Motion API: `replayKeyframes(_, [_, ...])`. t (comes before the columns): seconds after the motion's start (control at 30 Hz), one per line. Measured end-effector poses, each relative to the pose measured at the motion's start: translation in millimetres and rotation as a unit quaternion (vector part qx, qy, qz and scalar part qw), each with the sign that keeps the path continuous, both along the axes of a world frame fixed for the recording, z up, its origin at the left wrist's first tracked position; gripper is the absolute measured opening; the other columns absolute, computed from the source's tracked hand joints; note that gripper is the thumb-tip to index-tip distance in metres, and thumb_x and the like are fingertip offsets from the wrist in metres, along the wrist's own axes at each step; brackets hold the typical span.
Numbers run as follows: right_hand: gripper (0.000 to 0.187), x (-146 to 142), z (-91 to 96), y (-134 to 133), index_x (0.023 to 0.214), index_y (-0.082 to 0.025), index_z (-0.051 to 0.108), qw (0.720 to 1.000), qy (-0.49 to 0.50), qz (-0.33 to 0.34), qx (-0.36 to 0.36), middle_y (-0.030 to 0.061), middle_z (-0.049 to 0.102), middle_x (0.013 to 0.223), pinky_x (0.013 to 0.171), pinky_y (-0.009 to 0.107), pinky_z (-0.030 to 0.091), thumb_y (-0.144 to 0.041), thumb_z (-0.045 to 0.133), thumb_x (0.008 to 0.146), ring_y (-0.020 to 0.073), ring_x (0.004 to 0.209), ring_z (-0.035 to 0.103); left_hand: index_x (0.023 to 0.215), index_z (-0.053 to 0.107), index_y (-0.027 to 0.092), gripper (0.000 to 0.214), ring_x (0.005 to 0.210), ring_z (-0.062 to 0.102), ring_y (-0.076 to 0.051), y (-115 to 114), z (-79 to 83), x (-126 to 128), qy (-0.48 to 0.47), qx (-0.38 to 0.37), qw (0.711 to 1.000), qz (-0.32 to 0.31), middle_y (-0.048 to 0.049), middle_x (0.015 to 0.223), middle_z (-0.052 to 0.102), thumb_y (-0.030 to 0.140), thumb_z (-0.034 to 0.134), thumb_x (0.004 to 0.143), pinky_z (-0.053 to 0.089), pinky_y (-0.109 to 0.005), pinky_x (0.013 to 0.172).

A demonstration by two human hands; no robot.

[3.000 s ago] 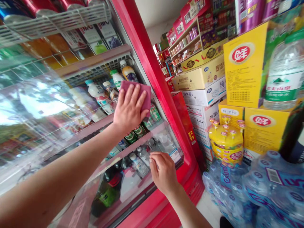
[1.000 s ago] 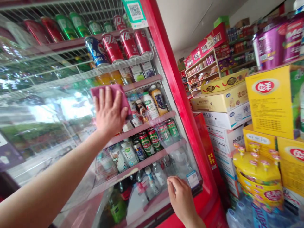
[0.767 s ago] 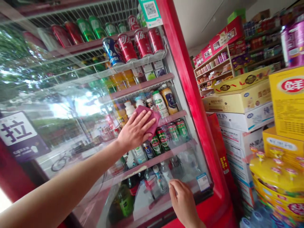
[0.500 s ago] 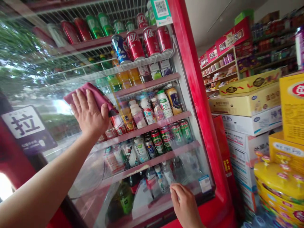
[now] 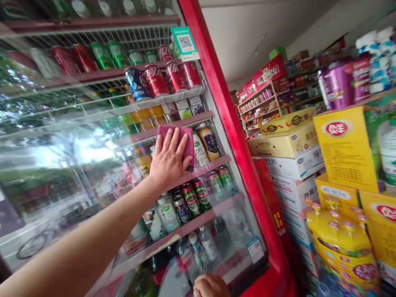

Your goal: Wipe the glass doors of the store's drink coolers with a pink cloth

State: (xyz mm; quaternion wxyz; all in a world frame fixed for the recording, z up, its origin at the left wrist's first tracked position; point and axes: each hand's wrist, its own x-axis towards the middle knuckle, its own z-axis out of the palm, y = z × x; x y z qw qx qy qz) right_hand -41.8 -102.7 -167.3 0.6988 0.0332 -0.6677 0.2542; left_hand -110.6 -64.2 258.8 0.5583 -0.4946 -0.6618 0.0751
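My left hand (image 5: 168, 160) lies flat with fingers stretched out, pressing a dark pink cloth (image 5: 187, 142) against the glass door (image 5: 77, 165) of a red drinks fridge (image 5: 229, 123). The cloth sits at mid height, over bottles on a shelf behind the glass. My right hand (image 5: 209, 286) shows only as knuckles at the bottom edge, against the lower part of the door; its fingers are hidden. Behind the glass stand red and blue cans (image 5: 157, 80), green cans (image 5: 204, 192) and several bottles.
Stacked cartons (image 5: 287, 144) and yellow boxes (image 5: 343, 144) crowd the right side, close to the fridge. A yellow multipack (image 5: 338, 231) sits low at right. Shop shelves (image 5: 262, 103) with goods run along the back. The glass reflects trees and a street.
My left hand swept the cloth from the left part of the glass back to the right. The view tilted, so my right hand dropped to the bottom edge.
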Motion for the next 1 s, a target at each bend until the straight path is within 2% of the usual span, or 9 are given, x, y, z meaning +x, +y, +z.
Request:
replayKeyframes(0.1, [0.032, 5, -6.4, 16, 0.085, -0.028, 0.054, 0.999, -0.04, 0.005, -0.012, -0.004, 0.072, 0.068, 0.06, 0.027, 0.049, -0.024, 0.034, 0.11, 0.0159, 0.055, 0.07, 0.173, 0.03, 0.015, 0.081, 0.172, 0.018, -0.043, 47, 30.9, 5, -0.01, 0.054, 0.998, -0.028, -0.0218, 0.184, 0.023, 0.055, 0.049, 0.105, 0.01, -0.069, 0.138])
replayKeyframes(0.17, [0.024, 13, -7.9, 29, 0.09, -0.028, 0.058, 0.997, -0.076, 0.016, -0.011, -0.0023, 0.075, 0.075, 0.064, 0.027, 0.053, -0.02, 0.041, 0.105, 0.017, 0.062, 0.073, 0.173, 0.031, 0.015, 0.081, 0.173, 0.016, -0.043, 79, 43.5, 10, -0.019, 0.072, 0.996, -0.043, -0.0224, 0.184, 0.022, 0.054, 0.05, 0.104, 0.008, -0.069, 0.138])
replayKeyframes(0.27, [0.02, 28, -2.0, 47, 0.097, -0.027, 0.061, 0.992, -0.121, 0.031, -0.021, -0.0003, 0.078, 0.084, 0.07, 0.027, 0.056, -0.015, 0.047, 0.101, 0.0179, 0.071, 0.076, 0.173, 0.032, 0.014, 0.081, 0.173, 0.014, -0.044, 115, 32.1, 19, -0.028, 0.056, 0.996, -0.06, -0.0228, 0.184, 0.021, 0.052, 0.052, 0.104, 0.004, -0.069, 0.139])
replayKeyframes(0.37, [0.02, 46, 12.9, 60, 0.1, -0.027, 0.063, 0.987, -0.141, 0.028, -0.073, 0.0016, 0.078, 0.089, 0.075, 0.029, 0.059, -0.013, 0.049, 0.102, 0.0192, 0.079, 0.077, 0.174, 0.028, 0.012, 0.083, 0.173, 0.012, -0.043, 129, -18.6, 27, -0.038, -0.006, 0.997, -0.061, -0.0225, 0.185, 0.017, 0.052, 0.05, 0.104, 0.002, -0.068, 0.139])
replayKeyframes(0.57, [0.02, 83, 44.9, 79, 0.108, -0.025, 0.068, 0.989, -0.085, 0.029, -0.12, 0.0045, 0.079, 0.094, 0.081, 0.032, 0.062, -0.012, 0.054, 0.103, 0.0205, 0.087, 0.077, 0.176, 0.016, 0.009, 0.087, 0.174, 0.007, -0.043, 113, -165.7, 38, -0.063, -0.096, 0.993, -0.028, -0.0239, 0.185, 0.008, 0.053, 0.045, 0.107, 0.004, -0.068, 0.14])
replayKeyframes(0.73, [0.018, 103, 56.8, 93, 0.109, -0.023, 0.069, 0.989, -0.037, 0.023, -0.144, 0.0059, 0.078, 0.094, 0.082, 0.033, 0.061, -0.012, 0.056, 0.104, 0.0204, 0.088, 0.076, 0.175, 0.024, 0.013, 0.083, 0.171, 0.027, -0.037, 93, -271.8, 37, -0.078, -0.174, 0.98, -0.055, -0.0191, 0.183, 0.026, 0.05, 0.05, 0.106, 0.017, -0.062, 0.14])
replayKeyframes(0.8, [0.018, 104, 55.2, 100, 0.109, -0.023, 0.069, 0.988, -0.035, 0.01, -0.15, 0.0062, 0.078, 0.094, 0.082, 0.033, 0.062, -0.011, 0.056, 0.104, 0.0206, 0.088, 0.076, 0.174, 0.029, 0.017, 0.079, 0.168, 0.036, -0.031, 85, -301.6, 33, -0.075, -0.209, 0.972, -0.073, -0.0144, 0.18, 0.035, 0.049, 0.051, 0.106, 0.023, -0.055, 0.139])
replayKeyframes(0.87, [0.018, 101, 50.2, 107, 0.108, -0.022, 0.07, 0.987, -0.042, -0.004, -0.154, 0.0067, 0.079, 0.093, 0.082, 0.033, 0.062, -0.012, 0.057, 0.105, 0.0205, 0.087, 0.076, 0.173, 0.032, 0.021, 0.073, 0.166, 0.039, -0.026, 74, -320.1, 28, -0.069, -0.229, 0.967, -0.087, -0.0095, 0.179, 0.038, 0.046, 0.05, 0.107, 0.027, -0.049, 0.138])
replayKeyframes(1.0, [0.019, 93, 37.3, 115, 0.103, -0.021, 0.072, 0.984, -0.066, -0.022, -0.163, 0.0072, 0.08, 0.091, 0.082, 0.032, 0.063, -0.013, 0.056, 0.107, 0.0198, 0.087, 0.078, 0.173, 0.032, 0.024, 0.072, 0.167, 0.038, -0.024, 26, -327.6, 14, -0.062, -0.233, 0.966, -0.092, -0.006, 0.179, 0.039, 0.044, 0.05, 0.107, 0.028, -0.045, 0.138])
